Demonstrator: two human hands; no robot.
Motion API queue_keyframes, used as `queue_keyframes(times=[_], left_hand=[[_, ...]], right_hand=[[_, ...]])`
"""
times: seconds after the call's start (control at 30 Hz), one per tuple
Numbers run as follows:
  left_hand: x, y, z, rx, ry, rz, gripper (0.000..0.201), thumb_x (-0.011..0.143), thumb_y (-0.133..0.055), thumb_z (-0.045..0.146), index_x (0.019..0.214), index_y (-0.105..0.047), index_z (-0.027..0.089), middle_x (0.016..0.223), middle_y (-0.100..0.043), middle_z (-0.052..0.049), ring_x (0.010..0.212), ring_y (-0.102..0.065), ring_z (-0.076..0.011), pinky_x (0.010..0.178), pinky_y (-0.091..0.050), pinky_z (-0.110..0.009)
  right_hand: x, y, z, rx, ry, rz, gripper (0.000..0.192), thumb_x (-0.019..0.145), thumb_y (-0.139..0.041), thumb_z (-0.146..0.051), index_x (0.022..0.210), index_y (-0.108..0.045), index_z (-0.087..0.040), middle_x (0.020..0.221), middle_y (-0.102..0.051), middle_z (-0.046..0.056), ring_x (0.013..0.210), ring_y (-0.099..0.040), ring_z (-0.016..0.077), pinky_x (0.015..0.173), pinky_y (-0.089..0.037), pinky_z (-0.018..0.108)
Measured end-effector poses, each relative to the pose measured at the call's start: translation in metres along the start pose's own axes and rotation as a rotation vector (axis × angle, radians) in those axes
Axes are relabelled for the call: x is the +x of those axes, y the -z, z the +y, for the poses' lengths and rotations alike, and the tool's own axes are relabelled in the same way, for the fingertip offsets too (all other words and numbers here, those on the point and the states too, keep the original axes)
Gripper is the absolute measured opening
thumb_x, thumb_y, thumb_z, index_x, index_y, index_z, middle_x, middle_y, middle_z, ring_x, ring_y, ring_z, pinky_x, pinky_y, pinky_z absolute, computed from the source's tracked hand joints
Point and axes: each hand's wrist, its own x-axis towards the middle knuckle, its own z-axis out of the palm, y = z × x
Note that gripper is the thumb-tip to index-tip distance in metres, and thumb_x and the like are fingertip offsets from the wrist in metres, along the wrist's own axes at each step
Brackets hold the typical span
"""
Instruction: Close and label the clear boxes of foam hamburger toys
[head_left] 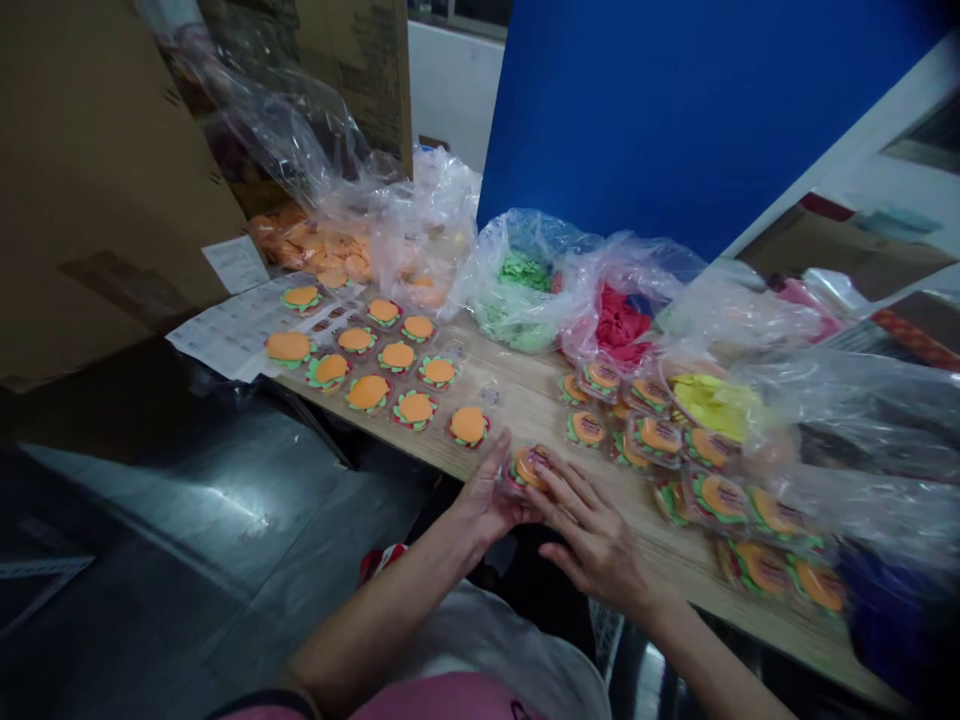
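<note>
Close to my body, just over the table's front edge, my left hand [491,495] holds a small clear plastic case with a toy burger [528,467] inside, its orange bun facing up. My right hand [589,525] lies over the right side of this case, fingers stretched out on its top and thumb held apart. A dark printed mark shows on the case beside the fingertips. To the left, several burgers in cases stand in rows, the nearest burger [469,425] just beyond my left hand. On the right are stacks of cased burgers [658,436] with dark printing on top.
Plastic bags hold green pieces [523,270], red pieces [621,325], yellow pieces [716,405] and orange pieces [311,245] along the back of the wooden table [517,385]. Printed sheets [225,330] lie at the left end. A large cardboard box [97,180] and a blue panel [607,120] stand behind.
</note>
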Motion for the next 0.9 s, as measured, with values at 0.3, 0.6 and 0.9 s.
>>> queue_keyframes(times=[0.3, 0.6, 0.9], left_hand=[[-0.008, -0.014, -0.014, 0.486, -0.202, -0.111, 0.034, 0.053, -0.071, 0.010, 0.086, -0.065, 0.009, 0.080, -0.066, -0.008, 0.070, -0.060, -0.0170, 0.066, -0.046, -0.027], [-0.008, -0.015, -0.032, 0.587, -0.317, -0.037, 0.042, 0.061, -0.071, 0.020, 0.102, -0.062, 0.012, 0.093, -0.065, -0.009, 0.078, -0.060, -0.0188, 0.067, -0.047, -0.026], [-0.006, -0.012, -0.044, 0.699, -0.386, 0.010, 0.044, 0.061, -0.071, 0.019, 0.104, -0.062, 0.012, 0.100, -0.065, -0.009, 0.090, -0.058, -0.0211, 0.081, -0.045, -0.030]], right_hand=[[-0.004, 0.002, 0.014, 0.541, -0.693, 0.457, 0.019, 0.082, -0.050, -0.034, 0.089, -0.060, -0.020, 0.086, -0.063, 0.006, 0.078, -0.058, 0.0197, 0.068, -0.047, 0.032], [-0.014, -0.021, 0.016, 0.891, -0.820, 0.585, 0.025, 0.078, -0.054, -0.039, 0.064, -0.051, -0.018, 0.059, -0.043, -0.003, 0.057, -0.039, 0.0118, 0.052, -0.031, 0.023], [-0.025, -0.011, 0.016, 0.959, -0.816, 0.545, 0.029, 0.083, -0.046, -0.041, 0.067, -0.051, -0.018, 0.062, -0.045, -0.002, 0.060, -0.041, 0.0123, 0.057, -0.034, 0.023]])
